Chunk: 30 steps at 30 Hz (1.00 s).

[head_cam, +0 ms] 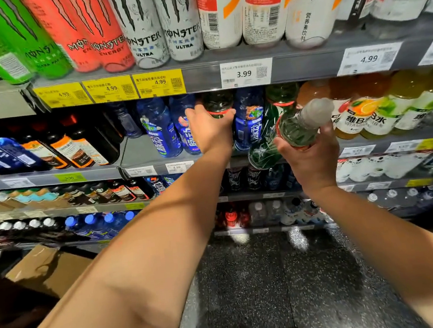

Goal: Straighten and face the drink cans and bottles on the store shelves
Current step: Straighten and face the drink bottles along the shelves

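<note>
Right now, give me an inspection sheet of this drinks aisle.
Surface: second shelf has a bare gap left of the blue bottles.
Job's things: a green bottle stands on the shelf; another green bottle is off the shelf, tilted.
Clutter: cardboard box on the floor.
Hands: left hand grips the standing bottle; right hand holds the tilted one.
Cables: nothing seen.
Surroundings: Monster cans above, yellow price tags.

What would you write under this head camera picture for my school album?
Left hand grips a dark bottle on the shelf while right hand holds a green bottle tilted.
</note>
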### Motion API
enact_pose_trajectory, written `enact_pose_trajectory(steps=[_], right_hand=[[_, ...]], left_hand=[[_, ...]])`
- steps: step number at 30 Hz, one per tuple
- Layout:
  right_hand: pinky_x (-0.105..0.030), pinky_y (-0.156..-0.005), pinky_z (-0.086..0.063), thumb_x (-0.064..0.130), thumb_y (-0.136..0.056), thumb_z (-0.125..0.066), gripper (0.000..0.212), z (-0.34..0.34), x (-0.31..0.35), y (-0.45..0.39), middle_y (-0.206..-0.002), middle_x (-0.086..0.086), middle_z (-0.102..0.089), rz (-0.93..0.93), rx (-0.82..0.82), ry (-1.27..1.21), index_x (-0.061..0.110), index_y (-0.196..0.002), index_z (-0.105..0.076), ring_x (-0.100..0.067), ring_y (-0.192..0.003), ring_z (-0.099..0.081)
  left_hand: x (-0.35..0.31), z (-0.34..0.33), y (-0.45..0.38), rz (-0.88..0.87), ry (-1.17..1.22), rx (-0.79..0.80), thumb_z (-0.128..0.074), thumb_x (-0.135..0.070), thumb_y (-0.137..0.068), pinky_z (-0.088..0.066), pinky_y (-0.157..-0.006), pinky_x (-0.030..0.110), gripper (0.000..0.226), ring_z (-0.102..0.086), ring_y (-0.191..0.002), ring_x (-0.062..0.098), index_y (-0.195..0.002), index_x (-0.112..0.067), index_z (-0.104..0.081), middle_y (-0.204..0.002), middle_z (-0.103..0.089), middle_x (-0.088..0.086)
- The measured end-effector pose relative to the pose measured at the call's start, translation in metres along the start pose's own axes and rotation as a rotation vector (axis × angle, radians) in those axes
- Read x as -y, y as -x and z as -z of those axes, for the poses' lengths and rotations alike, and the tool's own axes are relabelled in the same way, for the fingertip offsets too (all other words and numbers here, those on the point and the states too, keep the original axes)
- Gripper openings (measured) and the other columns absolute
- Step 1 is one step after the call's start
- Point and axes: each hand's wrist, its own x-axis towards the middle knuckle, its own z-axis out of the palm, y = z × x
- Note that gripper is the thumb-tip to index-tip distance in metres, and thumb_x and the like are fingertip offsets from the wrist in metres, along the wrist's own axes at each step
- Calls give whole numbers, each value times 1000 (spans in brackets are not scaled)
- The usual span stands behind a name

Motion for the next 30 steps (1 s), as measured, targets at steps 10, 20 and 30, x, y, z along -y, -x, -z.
enact_pose_trajectory(steps=[10,20,30], right_hand=[[-40,-84,-56,51,-65,-81,69,15,-17,-3,-108,-4,-65,-72,-23,-32,15,-117,-55,-20,-98,-64],[-38,-88,-56,47,-65,-82,72,26,-26,-7,-112,-1,-66,-94,-19,-48,15,-123,-54,-16,-102,-65],[-4,-80,-46,36,-68,-87,68,22,-25,-5,-109,5,-66,-122,13,-70,14,-125,-56,-7,-95,-64]], left_hand=[[-4,-31,39,-347,-36,23,-79,-19,-73,-39,-72,29,38,-57,-97,28,-103,-3,-60,-105,-59,11],[-32,-41,26,-218,-284,168,-78,-39,-78,-48,-86,37,50,-59,-103,35,-111,-6,-59,-114,-53,14],[-8,-36,45,-498,-234,-43,-85,-40,-63,-47,-72,39,57,-57,-86,32,-100,-7,-55,-92,-61,10]])
